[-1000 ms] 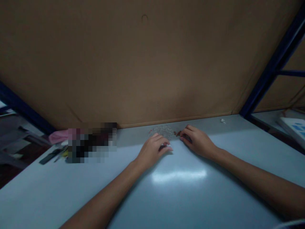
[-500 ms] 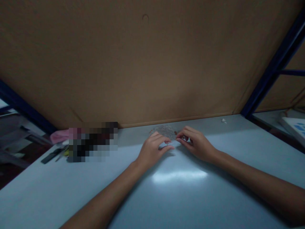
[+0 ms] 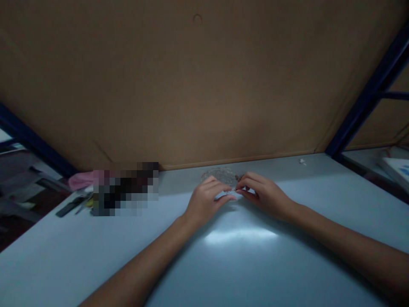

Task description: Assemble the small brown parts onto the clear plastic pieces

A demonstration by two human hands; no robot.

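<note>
My left hand is curved over the table, its thumb and fingertips close together around something too small to make out. Facing it, my right hand pinches thumb and forefinger, and what lies between them is also too small to name. The fingertips of both hands nearly meet. Right behind them lies a clear, crinkled heap that looks like plastic. Small brown bits sit at the heap's right edge, beside my right fingers.
A brown board rises behind the white table. At the left are a pink cloth, a dark flat object and a pixelated area. A white scrap lies at the back right. Blue posts flank the board.
My right fingertips have come slightly down and nearer to my left fingertips. More of the brown bits shows behind them. The view has shifted slightly.
</note>
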